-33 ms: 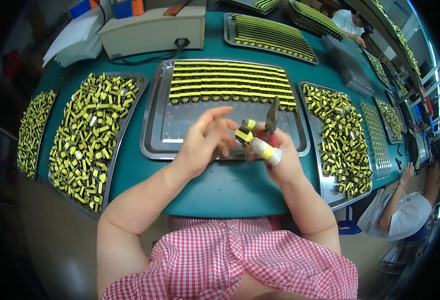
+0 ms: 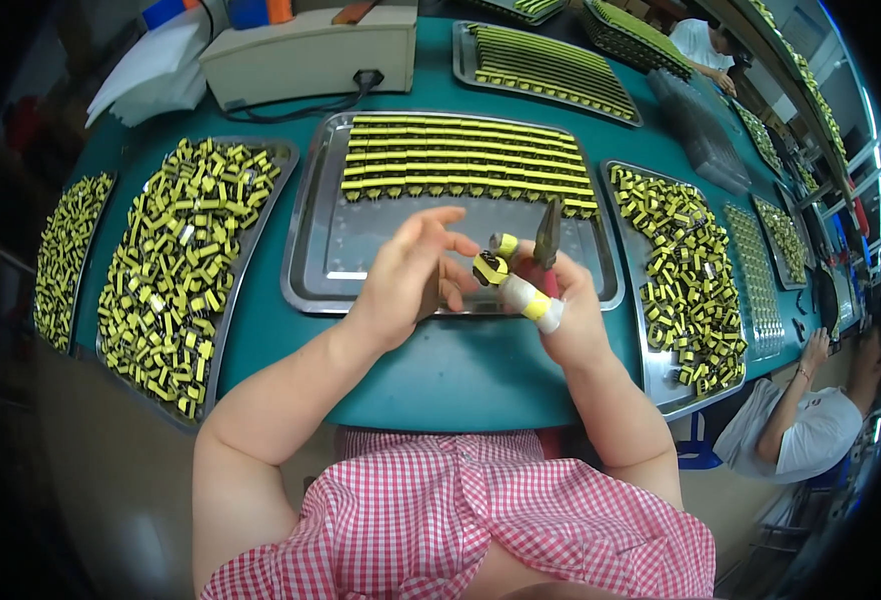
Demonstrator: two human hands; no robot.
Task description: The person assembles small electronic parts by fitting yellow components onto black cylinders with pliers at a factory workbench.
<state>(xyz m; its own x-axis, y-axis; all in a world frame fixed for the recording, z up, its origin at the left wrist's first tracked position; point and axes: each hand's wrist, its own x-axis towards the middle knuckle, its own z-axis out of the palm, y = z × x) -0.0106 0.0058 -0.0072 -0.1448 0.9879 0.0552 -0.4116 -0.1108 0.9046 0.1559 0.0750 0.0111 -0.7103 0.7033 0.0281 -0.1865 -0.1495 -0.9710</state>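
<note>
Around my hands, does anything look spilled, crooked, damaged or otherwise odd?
Nothing clearly looks spilled or damaged. What stands out is the white-and-yellow wrapping on the thumb of the right hand, since the left hand shows none. The right hand also holds red-handled pliers and a small yellow-and-black part.

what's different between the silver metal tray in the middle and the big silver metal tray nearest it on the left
The middle silver metal tray has pieces in straight rows; the left silver metal tray has them in a jumbled heap. The middle tray shows a broad bare area; the left tray is mostly covered. Both hold small yellow-and-black pieces.
</note>
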